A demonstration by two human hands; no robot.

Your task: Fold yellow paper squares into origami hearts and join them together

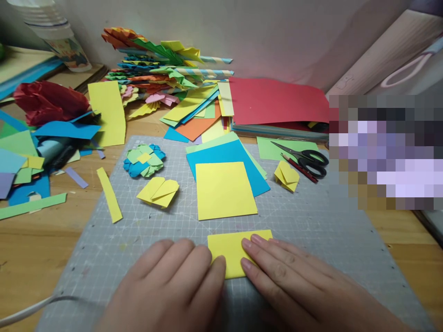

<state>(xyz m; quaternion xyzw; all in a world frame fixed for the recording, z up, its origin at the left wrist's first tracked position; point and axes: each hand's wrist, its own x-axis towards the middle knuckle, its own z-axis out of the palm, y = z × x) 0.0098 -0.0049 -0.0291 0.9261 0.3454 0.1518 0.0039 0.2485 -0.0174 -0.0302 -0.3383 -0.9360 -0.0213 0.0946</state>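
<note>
A yellow sheet of origami paper (230,244), folded into a narrow rectangle, lies on the grey cutting mat (173,258) close to me. My left hand (169,281) is closed at its left end, fingers curled and thumb on the paper; the fingertips are hidden. Stretched flat over the right part, the fingers of my right hand (290,276) press the paper down. Just beyond lies a yellow square sheet (224,191) on top of blue (221,154) and green sheets. Two folded yellow paper pieces (159,192) (287,176) sit left and right of it.
A green and blue paper flower (144,160) and a yellow strip (110,196) are at left. Black scissors (306,159) and a dark red pencil (299,167) lie at right. Behind stand a red-covered paper stack (277,101) and colourful paper crafts (155,64). Scraps crowd the left.
</note>
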